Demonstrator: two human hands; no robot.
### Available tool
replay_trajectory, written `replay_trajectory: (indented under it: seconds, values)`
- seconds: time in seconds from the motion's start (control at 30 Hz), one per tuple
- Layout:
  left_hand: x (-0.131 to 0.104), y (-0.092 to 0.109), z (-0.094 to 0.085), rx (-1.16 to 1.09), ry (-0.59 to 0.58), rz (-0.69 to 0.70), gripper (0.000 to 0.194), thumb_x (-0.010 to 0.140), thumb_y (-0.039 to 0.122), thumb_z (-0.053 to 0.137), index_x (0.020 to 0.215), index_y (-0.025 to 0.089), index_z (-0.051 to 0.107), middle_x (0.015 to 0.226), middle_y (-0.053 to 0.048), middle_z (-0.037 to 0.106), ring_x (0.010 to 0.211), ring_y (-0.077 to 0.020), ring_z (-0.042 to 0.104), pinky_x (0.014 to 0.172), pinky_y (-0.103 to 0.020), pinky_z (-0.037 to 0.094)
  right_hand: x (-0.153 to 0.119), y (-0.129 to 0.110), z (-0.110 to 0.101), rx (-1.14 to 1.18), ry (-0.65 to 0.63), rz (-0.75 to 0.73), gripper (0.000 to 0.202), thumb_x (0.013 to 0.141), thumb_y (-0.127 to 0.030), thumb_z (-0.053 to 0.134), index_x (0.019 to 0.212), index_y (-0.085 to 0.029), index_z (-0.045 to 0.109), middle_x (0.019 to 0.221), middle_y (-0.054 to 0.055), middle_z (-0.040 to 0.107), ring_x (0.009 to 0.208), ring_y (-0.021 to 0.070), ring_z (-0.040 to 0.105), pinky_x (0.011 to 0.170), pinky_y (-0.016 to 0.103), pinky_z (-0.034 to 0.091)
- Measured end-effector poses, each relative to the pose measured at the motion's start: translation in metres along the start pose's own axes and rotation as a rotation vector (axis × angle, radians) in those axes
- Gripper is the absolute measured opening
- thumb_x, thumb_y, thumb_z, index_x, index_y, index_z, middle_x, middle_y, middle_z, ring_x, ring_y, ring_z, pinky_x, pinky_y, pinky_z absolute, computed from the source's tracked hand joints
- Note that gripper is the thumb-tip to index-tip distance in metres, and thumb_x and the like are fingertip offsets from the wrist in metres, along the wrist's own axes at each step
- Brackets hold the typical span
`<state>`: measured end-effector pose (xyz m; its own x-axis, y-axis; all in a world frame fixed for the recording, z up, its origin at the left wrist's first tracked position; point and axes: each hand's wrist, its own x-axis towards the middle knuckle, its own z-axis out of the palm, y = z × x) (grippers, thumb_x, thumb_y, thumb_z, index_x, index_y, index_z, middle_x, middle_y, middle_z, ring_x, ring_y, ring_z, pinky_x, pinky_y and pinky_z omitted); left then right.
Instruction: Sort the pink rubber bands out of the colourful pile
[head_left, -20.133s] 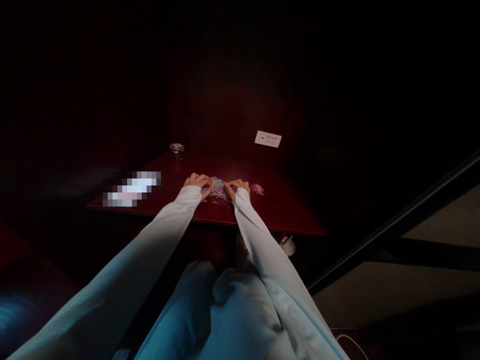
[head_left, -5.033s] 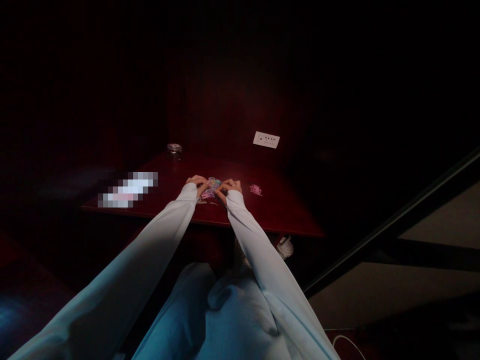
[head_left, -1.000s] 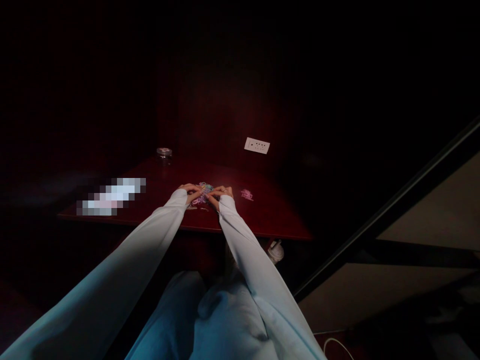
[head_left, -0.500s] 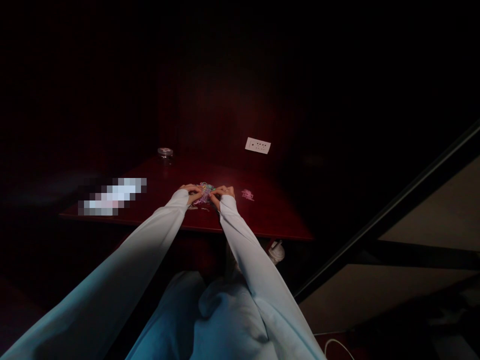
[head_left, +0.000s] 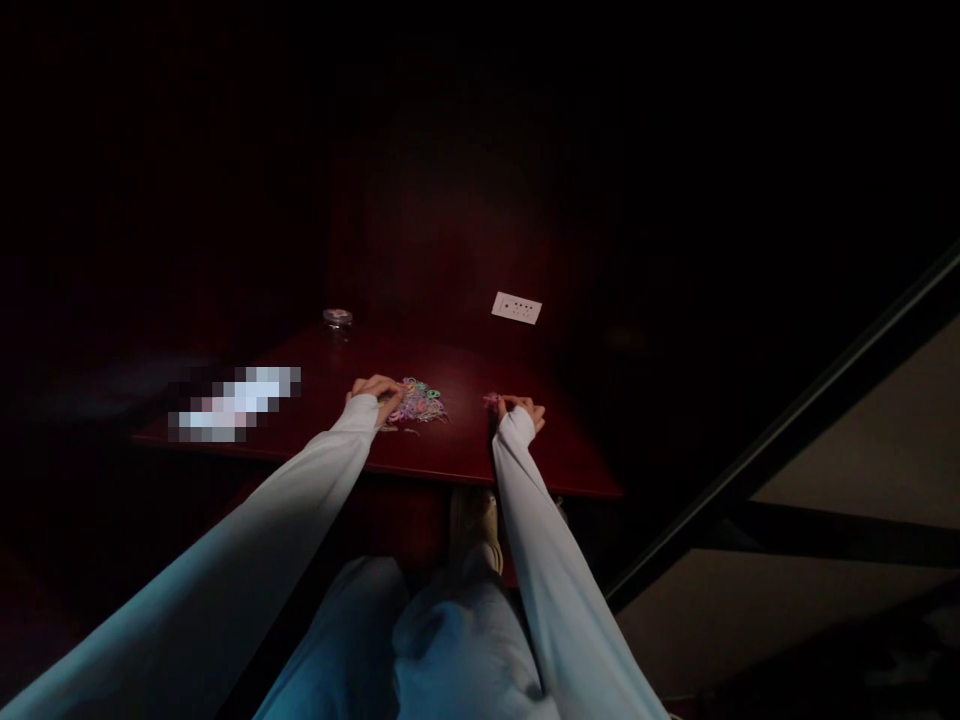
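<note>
A loose pile of small multicoloured bands or strips point(head_left: 421, 402) lies on the dark red table point(head_left: 465, 455). My left hand point(head_left: 379, 388) is at the pile's left edge, its fingers bent together; anything between the fingertips is too small to make out. To the right, my right hand point(head_left: 523, 408) is closed in a pinch over the small pink pile point(head_left: 491, 400), partly covering it. Whether a piece is between its fingertips cannot be seen.
A small clear round container point(head_left: 337, 318) stands at the table's back left. A blurred-out pale object point(head_left: 244, 400) lies on the left side. A white socket plate point(head_left: 517, 307) is on the wall behind. The table's front edge runs before my knees.
My right hand has moved right, from the multicoloured pile to the pink pile. My left hand stays by the multicoloured pile, which is now more exposed. The view has shifted slightly.
</note>
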<state>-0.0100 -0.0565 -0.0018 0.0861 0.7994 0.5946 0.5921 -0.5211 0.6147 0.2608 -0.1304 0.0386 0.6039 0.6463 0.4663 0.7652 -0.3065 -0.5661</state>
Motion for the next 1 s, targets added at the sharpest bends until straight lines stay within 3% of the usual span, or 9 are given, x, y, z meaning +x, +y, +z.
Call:
replay_trajectory:
  seconds: [0.13,0.23,0.37,0.47,0.57,0.67,0.83,1.0]
  values:
    - [-0.013,0.006,-0.016,0.111,-0.078,0.141,0.027,0.086,0.035,0.062,0.11,0.033,0.072,0.135,0.0,0.063,0.123,-0.0285,0.05,0.103,-0.046,0.04,0.003,0.009,-0.005,-0.044,-0.059,0.032,0.022,0.091,-0.04,0.062,0.098,-0.027,0.078,0.113,0.007,0.064,0.107,0.0266,0.042,0.084,0.034,0.025]
    - [-0.017,0.001,-0.027,0.179,-0.129,0.157,0.04,0.086,0.04,0.06,0.126,0.034,0.066,0.151,-0.001,0.051,0.132,-0.031,0.045,0.108,-0.049,0.039,-0.003,0.003,-0.004,-0.035,-0.075,-0.025,0.026,0.092,-0.043,0.06,0.102,-0.026,0.077,0.114,0.008,0.064,0.108,0.0264,0.042,0.086,0.035,0.027]
    - [-0.019,-0.008,-0.03,0.221,-0.159,0.058,0.052,0.087,0.047,0.057,0.137,0.032,0.059,0.161,-0.003,0.038,0.145,-0.0324,0.035,0.117,-0.047,0.033,-0.02,-0.009,-0.002,-0.065,-0.135,-0.292,0.03,0.097,-0.041,0.053,0.109,-0.024,0.075,0.12,0.009,0.064,0.112,0.0267,0.044,0.091,0.035,0.031]
    - [-0.023,-0.004,-0.024,0.29,-0.222,-0.079,0.074,0.081,0.06,0.061,0.146,0.025,0.05,0.165,-0.011,0.031,0.151,-0.0371,0.028,0.122,-0.05,0.024,-0.033,-0.015,0.001,-0.166,-0.233,-0.497,0.031,0.097,-0.035,0.051,0.116,-0.022,0.073,0.127,0.011,0.062,0.119,0.0279,0.043,0.097,0.037,0.033]
    - [-0.027,0.005,-0.021,0.362,-0.314,-0.152,0.108,0.068,0.076,0.067,0.154,0.017,0.037,0.166,-0.021,0.024,0.152,-0.0418,0.024,0.123,-0.054,0.017,-0.041,-0.019,0.004,-0.258,-0.3,-0.523,0.033,0.097,-0.029,0.051,0.12,-0.022,0.072,0.128,0.011,0.062,0.122,0.0283,0.044,0.099,0.038,0.035]
    - [-0.028,0.012,-0.024,0.371,-0.386,-0.202,0.125,0.061,0.08,0.069,0.157,0.012,0.027,0.165,-0.026,0.02,0.153,-0.041,0.023,0.123,-0.052,0.017,-0.046,-0.022,0.006,-0.287,-0.328,-0.532,0.032,0.096,-0.028,0.053,0.121,-0.025,0.074,0.126,0.009,0.065,0.121,0.0272,0.047,0.096,0.037,0.038]
    - [-0.027,0.01,-0.027,0.283,-0.407,-0.132,0.11,0.067,0.071,0.07,0.155,0.017,0.033,0.166,-0.017,0.025,0.153,-0.0368,0.025,0.124,-0.051,0.019,-0.059,-0.034,0.007,-0.259,-0.339,-0.585,0.033,0.097,-0.029,0.051,0.12,-0.027,0.075,0.125,0.009,0.067,0.123,0.0291,0.048,0.095,0.039,0.039]
    - [-0.016,0.011,-0.005,0.139,-0.255,-0.051,0.083,0.075,0.057,0.072,0.145,0.02,0.047,0.162,-0.014,0.035,0.148,-0.0348,0.034,0.123,-0.046,0.026,-0.068,-0.044,0.003,-0.257,-0.369,-0.574,0.035,0.098,-0.031,0.049,0.124,-0.027,0.073,0.127,0.01,0.067,0.123,0.0284,0.05,0.094,0.037,0.04]
